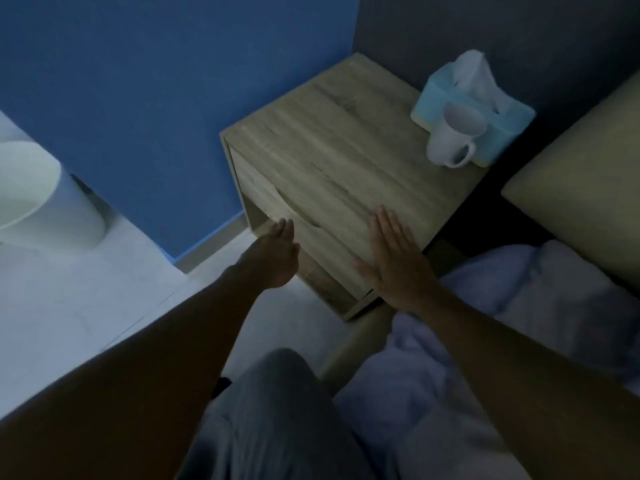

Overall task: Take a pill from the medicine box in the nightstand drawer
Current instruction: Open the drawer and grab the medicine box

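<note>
Nightstand (332, 140), a boxy unit of pale wood grain with one drawer (277, 206) shut flush in its front, stands against the blue wall (156, 81) beside our bed (519, 306) (no medicine box shows). Our left hand (277, 258) hangs spread and empty before the drawer's curved cut-out, while our right hand (394, 258) lies flat, fingers apart, on the top's near edge. One white mug (453, 133) touches one light-blue tissue box (502, 123) at the far corner, leaving broad bare wood.

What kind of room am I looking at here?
Most likely a bedroom: a wooden nightstand with its drawer shut stands beside a bed with rumpled bedding, and a tissue box and mug sit on top.
</note>
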Available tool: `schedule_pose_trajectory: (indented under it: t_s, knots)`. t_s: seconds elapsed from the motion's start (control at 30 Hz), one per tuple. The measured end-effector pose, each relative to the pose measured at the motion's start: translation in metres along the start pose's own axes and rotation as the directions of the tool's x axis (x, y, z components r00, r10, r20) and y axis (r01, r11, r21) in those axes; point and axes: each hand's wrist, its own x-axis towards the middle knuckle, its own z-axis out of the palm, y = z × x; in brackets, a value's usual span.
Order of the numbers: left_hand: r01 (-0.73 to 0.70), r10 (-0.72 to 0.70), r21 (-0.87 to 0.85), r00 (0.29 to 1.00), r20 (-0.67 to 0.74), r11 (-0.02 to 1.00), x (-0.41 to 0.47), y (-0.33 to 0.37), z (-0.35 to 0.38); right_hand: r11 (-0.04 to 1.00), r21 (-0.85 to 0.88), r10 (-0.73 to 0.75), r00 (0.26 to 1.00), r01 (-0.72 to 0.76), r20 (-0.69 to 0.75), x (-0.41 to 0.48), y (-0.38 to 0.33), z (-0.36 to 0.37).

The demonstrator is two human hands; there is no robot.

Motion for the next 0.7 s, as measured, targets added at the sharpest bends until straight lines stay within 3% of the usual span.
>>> schedule_pose_trajectory:
  t_s: [0.2, 0.5, 0.7]
  knots:
    - [0.154, -0.198, -0.380, 0.977, -0.079, 0.912, 0.037, 0.006, 0.019, 0.998, -0.054, 0.009, 0.993, -0.016, -0.117, 0.003, -0.001, 0.012]
    - [-0.023, -0.255, -0.735, 0.930, -0.264, 0.678, 0.071, 0.017, 0.036, 0.995, -0.100, 0.008, 0.989, -0.023, -0.151, 0.006, -0.001, 0.017]
    - [0.019, -0.273, -0.822, 0.947, -0.167, 0.569, 0.075, 0.006, 0.039, 0.994, -0.105, 0.011, 0.990, -0.027, -0.143, 0.007, 0.001, 0.018]
